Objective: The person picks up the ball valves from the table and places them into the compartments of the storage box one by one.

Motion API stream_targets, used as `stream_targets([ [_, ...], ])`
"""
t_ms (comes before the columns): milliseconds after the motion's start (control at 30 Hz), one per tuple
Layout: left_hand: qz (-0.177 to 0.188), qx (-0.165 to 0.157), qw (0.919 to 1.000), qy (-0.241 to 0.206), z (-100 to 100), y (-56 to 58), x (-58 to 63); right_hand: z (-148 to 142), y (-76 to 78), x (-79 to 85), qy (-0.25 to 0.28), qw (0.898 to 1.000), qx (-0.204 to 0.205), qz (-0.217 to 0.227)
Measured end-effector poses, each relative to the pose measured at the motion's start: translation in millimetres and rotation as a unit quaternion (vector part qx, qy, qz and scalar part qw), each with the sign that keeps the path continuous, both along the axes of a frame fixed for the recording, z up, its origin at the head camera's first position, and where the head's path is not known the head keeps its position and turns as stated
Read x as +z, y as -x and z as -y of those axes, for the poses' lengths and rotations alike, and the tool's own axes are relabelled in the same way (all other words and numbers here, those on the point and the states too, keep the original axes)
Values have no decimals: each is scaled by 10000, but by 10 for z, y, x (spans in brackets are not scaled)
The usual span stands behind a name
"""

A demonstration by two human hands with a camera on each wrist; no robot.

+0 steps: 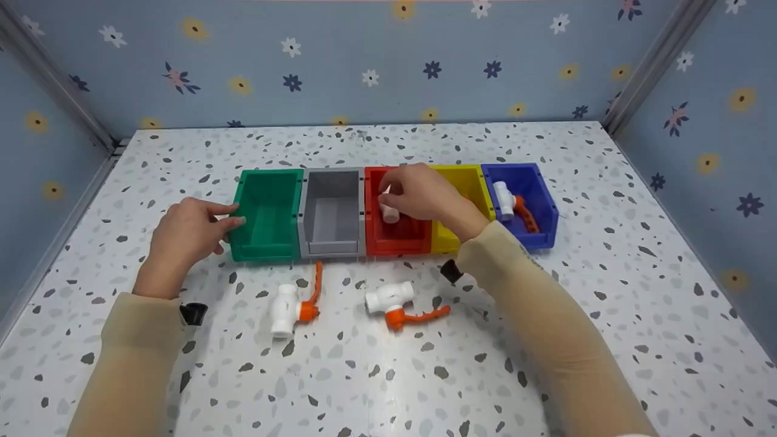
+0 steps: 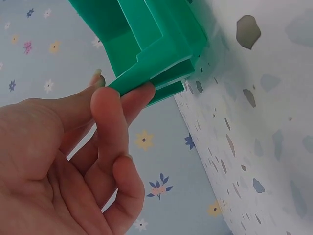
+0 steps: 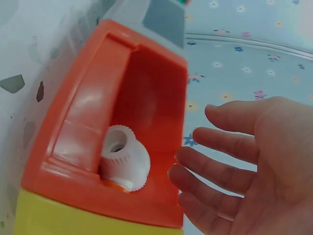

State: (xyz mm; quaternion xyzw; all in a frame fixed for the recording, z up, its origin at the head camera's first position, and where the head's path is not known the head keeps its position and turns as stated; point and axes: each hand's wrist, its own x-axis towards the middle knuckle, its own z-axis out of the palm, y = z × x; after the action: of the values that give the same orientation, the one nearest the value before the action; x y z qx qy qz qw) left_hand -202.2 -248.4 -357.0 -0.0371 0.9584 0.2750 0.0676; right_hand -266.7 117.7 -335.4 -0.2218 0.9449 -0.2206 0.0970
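My left hand [image 1: 187, 233] pinches the left wall of the green bin [image 1: 267, 212] between thumb and fingers, plain in the left wrist view. Over the red bin [image 1: 397, 246] is my right hand [image 1: 425, 195], its fingers loosely spread and holding nothing in the right wrist view. A white plastic ball valve [image 3: 128, 164] lies in the red bin, a bit of its orange handle showing under it. On the table in front of the bins lie two more white valves with orange handles, one on the left [image 1: 285, 311] and one on the right [image 1: 391, 297].
The bins stand in a joined row: green, a grey bin [image 1: 332, 218], red, a yellow bin [image 1: 464, 176] partly behind my right hand, and a blue bin [image 1: 537, 206] holding another valve [image 1: 504, 200]. Flowered panels [image 1: 364, 79] enclose the speckled table [image 1: 364, 394].
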Motion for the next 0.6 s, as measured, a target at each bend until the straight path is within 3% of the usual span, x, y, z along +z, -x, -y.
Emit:
stream_targets([
  [267,-24,57,10000,-61,-20,-6,-6,-257,-147,28,34,9997,32,-247],
  [600,-41,102,9999,-39,12,-36,-2,-923,-306,36,-4,9978,-285,-605],
])
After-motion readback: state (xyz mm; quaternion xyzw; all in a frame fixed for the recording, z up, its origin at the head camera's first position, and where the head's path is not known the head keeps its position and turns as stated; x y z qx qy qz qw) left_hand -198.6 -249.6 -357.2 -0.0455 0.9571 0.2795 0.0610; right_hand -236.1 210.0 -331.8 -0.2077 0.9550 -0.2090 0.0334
